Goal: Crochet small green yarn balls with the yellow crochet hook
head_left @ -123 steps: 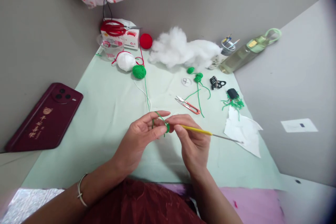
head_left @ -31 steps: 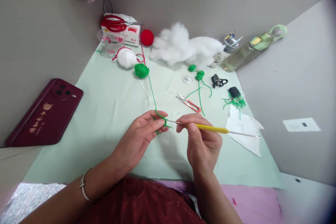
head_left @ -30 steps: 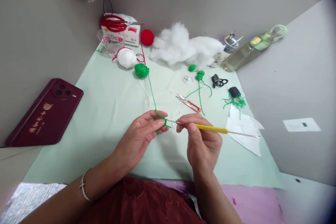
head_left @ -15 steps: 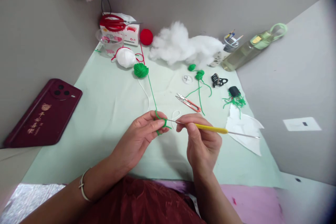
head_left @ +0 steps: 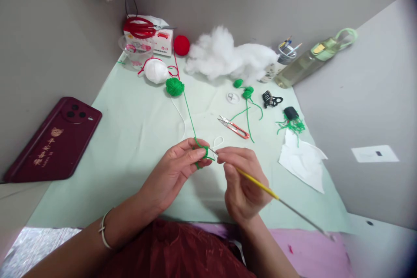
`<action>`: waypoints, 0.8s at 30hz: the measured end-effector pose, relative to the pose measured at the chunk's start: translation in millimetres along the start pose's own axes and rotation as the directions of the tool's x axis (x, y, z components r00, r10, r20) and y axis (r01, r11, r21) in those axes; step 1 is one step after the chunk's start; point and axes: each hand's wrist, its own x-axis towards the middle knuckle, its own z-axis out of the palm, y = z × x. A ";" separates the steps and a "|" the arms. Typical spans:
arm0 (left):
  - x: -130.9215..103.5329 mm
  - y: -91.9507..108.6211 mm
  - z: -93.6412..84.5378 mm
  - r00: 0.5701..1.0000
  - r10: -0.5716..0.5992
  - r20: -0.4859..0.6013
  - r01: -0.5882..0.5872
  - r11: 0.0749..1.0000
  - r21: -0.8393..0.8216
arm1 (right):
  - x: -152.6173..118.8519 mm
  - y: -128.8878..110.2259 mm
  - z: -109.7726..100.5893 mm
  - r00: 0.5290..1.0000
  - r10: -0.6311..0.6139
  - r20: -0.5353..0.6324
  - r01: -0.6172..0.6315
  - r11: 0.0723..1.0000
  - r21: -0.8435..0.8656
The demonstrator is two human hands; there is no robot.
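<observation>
My left hand (head_left: 180, 160) pinches a small green crocheted piece (head_left: 205, 153) between thumb and fingers. A green strand runs from it up to the green yarn ball (head_left: 175, 87). My right hand (head_left: 246, 182) is closed around a crochet hook with a yellow handle (head_left: 257, 182); the hook's thin metal tip reaches the green piece, and its other end slants down to the right. Just beyond the fingers lies a loop of white yarn (head_left: 219, 140). Orange-handled thread snips (head_left: 234, 127) rest on the table past my right hand.
A dark red phone (head_left: 55, 139) lies at the left. White stuffing (head_left: 224, 56), a red yarn ball (head_left: 181, 45), a white yarn ball (head_left: 156, 71) and a bottle (head_left: 309, 61) stand along the back. To the right are a black hair clip (head_left: 272, 99), green scraps (head_left: 296, 126) and white paper (head_left: 301, 160).
The hook has tilted, its far end swinging down toward me. My right hand has turned with it and shifted slightly left. My left hand and the green piece have barely moved.
</observation>
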 end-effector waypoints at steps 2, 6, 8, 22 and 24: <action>-0.5 -0.4 -0.3 1.000 -0.011 -0.004 0.011 1.000 -0.024 | -1.9 -0.3 1.2 1.000 -0.031 0.003 0.031 0.999 -0.033; -0.5 -0.7 -1.6 0.999 -0.032 0.020 0.033 0.999 -0.042 | -2.3 -0.4 2.2 1.000 0.000 -0.019 0.001 1.000 0.031; -0.2 -0.5 -1.4 0.999 -0.028 0.038 0.029 0.999 -0.042 | -0.7 0.0 2.1 0.998 0.060 -0.013 -0.059 0.994 0.097; -0.3 2.2 0.1 0.999 -0.014 0.038 0.014 1.000 -0.002 | 2.1 10.3 6.5 0.919 0.386 0.086 -0.377 0.790 0.483; -0.7 2.8 0.1 0.999 -0.016 0.037 0.016 1.000 -0.003 | 2.9 10.3 6.1 0.910 0.403 0.093 -0.393 0.771 0.501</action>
